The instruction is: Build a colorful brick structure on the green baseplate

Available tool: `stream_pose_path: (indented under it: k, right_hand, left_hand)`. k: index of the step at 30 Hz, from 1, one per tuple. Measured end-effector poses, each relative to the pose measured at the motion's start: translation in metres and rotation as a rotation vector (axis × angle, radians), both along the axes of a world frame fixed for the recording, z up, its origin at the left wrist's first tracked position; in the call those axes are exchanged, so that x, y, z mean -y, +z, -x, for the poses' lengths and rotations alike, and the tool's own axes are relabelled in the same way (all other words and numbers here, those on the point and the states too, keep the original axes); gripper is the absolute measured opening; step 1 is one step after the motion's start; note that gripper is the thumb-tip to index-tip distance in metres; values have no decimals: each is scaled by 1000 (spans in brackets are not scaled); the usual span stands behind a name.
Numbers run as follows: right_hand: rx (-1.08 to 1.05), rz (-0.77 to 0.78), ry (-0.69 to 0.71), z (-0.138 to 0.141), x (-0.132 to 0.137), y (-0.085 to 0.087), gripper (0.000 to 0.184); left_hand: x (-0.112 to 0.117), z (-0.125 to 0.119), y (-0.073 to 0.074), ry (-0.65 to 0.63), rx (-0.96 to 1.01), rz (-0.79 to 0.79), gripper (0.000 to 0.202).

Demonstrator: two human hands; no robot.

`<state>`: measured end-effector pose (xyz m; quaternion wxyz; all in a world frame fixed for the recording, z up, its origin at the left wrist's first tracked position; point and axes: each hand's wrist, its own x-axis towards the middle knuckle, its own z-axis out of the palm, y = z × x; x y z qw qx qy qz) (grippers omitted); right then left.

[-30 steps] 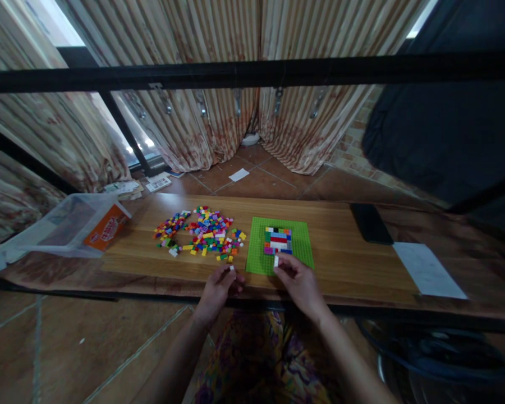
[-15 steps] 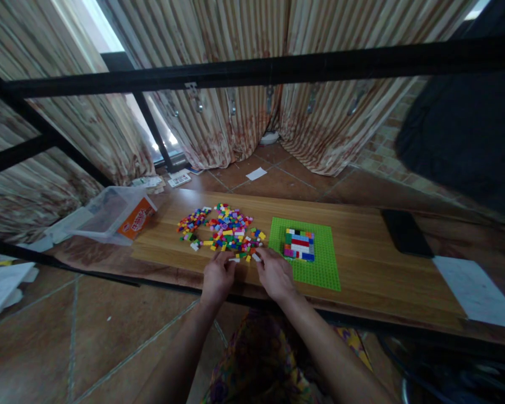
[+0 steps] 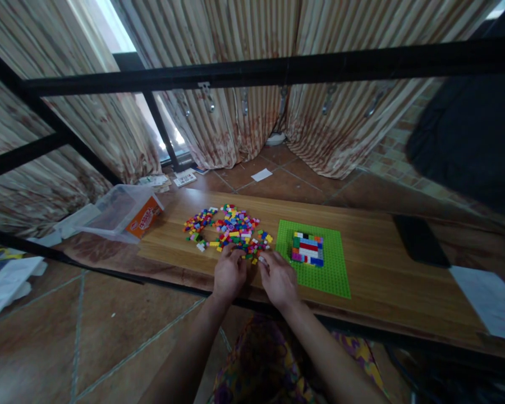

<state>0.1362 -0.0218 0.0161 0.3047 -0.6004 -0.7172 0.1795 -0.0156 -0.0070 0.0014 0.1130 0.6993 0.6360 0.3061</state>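
Note:
My left hand [image 3: 229, 275] is at the near edge of a heap of small coloured toy bricks [image 3: 235, 227], its fingers curled together. Whatever lies between its fingertips is hidden. Just to the right, my right hand [image 3: 280, 280] pinches a small white brick [image 3: 262, 259] between thumb and fingers. Several yellow and green bricks lie in the gap between the two hands. Beyond my right hand is a green baseplate [image 3: 334, 275]. On it sits a square block of built bricks [image 3: 308, 249], with a coloured border around white and red strips.
A clear plastic box [image 3: 113, 216] with an orange label stands at the left end of the wooden table [image 3: 374, 269]. At the right lie a black phone-like slab [image 3: 418, 240] and a white sheet of paper [image 3: 488, 300]. A black metal bar [image 3: 252, 73] crosses beyond the table.
My left hand has shifted right and in over the bricks, so the white piece near its fingertips no longer shows. My right hand's fingers have drawn in around the white brick. The view has shifted slightly.

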Motion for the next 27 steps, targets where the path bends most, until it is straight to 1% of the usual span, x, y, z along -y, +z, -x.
stream_pose_path:
  k: [3,5,7,10,13,16,19,21,23,25,27]
  right_hand:
    - [-95,-16,11,2,-1,4,25]
    - [-210,-13,16,4,-4,6,24]
    - [-369,19,17,5,-7,9,24]
    - [-630,132,35,6,-10,12,22]
    - [-866,280,39,8,-7,13,24]
    - [-1090,422,-8,9,-2,13,29]
    - [-1270,524,-67,10,3,13,34]
    - [-1346,570,-92,10,4,12,36]
    - [-1378,582,-103,10,5,12,37]
    - [-1359,560,-100,10,6,12,38]
    - [-1292,522,-87,11,7,12,38]
  left_hand:
    - [-4,1,5,8,58,18,16]
    - [-2,1,13,-22,126,34,14]
    - [2,0,22,-74,225,93,14]
    - [10,-3,31,-141,422,209,17]
    - [16,-7,35,-174,654,285,20]
    - [20,-9,37,-177,834,381,21]
    - [23,-11,42,-145,945,455,22]
    - [25,-12,45,-121,992,490,24]
    - [26,-13,47,-107,1015,512,25]
    - [27,-14,48,-95,1030,527,27]
    - [28,-16,46,-73,1036,524,29]
